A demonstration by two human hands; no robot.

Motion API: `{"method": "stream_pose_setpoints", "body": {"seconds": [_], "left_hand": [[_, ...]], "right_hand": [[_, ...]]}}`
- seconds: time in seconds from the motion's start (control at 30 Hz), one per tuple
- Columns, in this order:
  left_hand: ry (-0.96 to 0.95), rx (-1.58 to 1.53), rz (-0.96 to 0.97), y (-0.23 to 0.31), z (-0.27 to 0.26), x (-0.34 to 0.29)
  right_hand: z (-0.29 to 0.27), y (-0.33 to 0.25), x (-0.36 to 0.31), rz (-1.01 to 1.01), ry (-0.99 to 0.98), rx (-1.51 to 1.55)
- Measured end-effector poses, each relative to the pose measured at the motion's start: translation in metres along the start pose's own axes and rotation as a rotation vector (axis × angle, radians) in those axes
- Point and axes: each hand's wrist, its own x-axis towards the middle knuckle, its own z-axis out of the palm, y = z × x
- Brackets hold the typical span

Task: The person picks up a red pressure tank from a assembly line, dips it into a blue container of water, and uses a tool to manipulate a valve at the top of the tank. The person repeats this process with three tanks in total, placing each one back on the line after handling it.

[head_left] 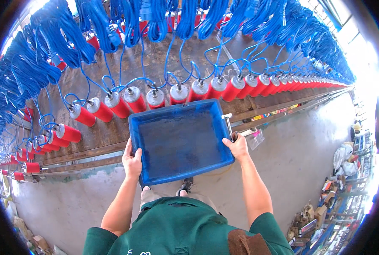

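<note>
A shallow blue rectangular plastic tray (pixel 176 142) is in front of me, tilted slightly, with dark, worn staining over its bare bottom. At its left side my left hand (pixel 132 161) grips the wall, thumb over the rim. My right hand (pixel 238 147) holds the opposite side the same way, its fingers partly hidden. Close by the right fingers is a metal rod with a crossbar (pixel 227 116); whether I touch it, I cannot tell. The tray's far edge lies just in front of a row of red cylinders with grey tops (pixel 178 92).
Beyond the tray is a long brown bench (pixel 108 63) with wooden edge rails. Blue cables (pixel 185 21) hang in coiled bundles above it and run to the cylinders. Boxes and bags (pixel 310 216) line the floor at right. A clear plastic bag (pixel 255 139) hangs near the bench edge.
</note>
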Motion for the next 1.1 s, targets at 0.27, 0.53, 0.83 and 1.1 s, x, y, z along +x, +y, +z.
{"method": "stream_pose_setpoints", "body": {"seconds": [0.27, 0.53, 0.83, 1.1], "left_hand": [[-0.001, 0.121, 0.004, 0.008, 0.103, -0.012], [0.013, 0.156, 0.061, 0.007, 0.157, -0.016], [0.021, 0.076, 0.042, 0.011, 0.178, -0.015], [-0.022, 0.058, 0.049, 0.005, 0.183, 0.003]], "right_hand": [[-0.076, 0.024, 0.041, 0.041, 0.137, -0.035], [-0.118, 0.041, 0.076, 0.069, 0.129, -0.028], [-0.13, 0.031, 0.087, 0.094, 0.116, -0.012], [-0.132, 0.027, 0.092, 0.073, 0.147, 0.022]]}}
